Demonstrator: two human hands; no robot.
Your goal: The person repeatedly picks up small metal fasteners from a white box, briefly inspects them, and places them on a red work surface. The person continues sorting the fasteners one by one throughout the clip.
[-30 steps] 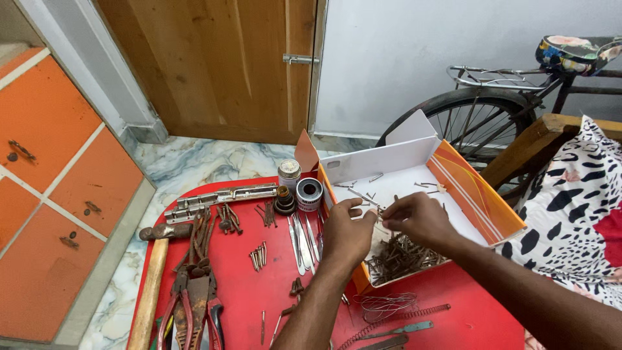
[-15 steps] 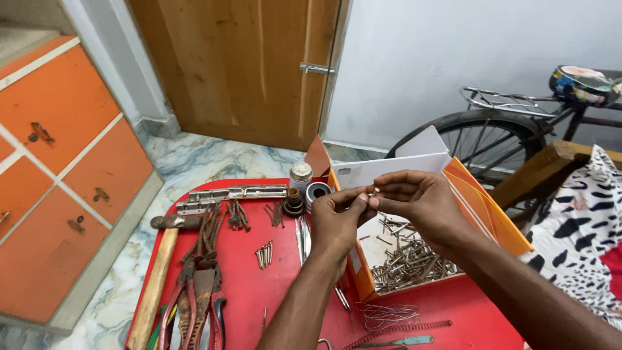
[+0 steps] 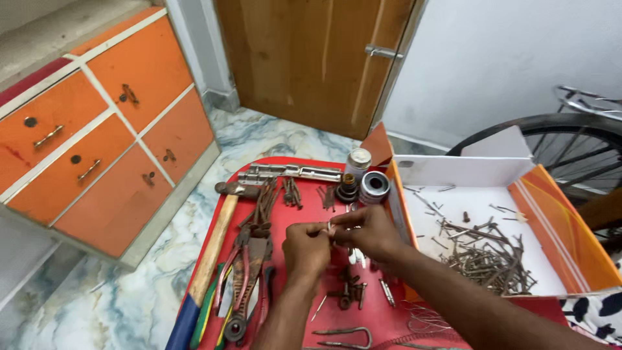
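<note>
Between the box (image 3: 414, 214) wall and the pliers (image 3: 243, 279), over the red bench (image 3: 304, 214), left hand (image 3: 306, 249) and right hand (image 3: 366, 230) together pinch a small pale piece (image 3: 329, 227).

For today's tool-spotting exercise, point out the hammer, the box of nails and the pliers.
hammer (image 3: 217, 241), head view, middle of its wooden handle
box (image 3: 465, 170), head view, its white back wall
nails (image 3: 486, 262), head view, middle of the rusty heap
pliers (image 3: 246, 279), head view, on the red handles
</note>
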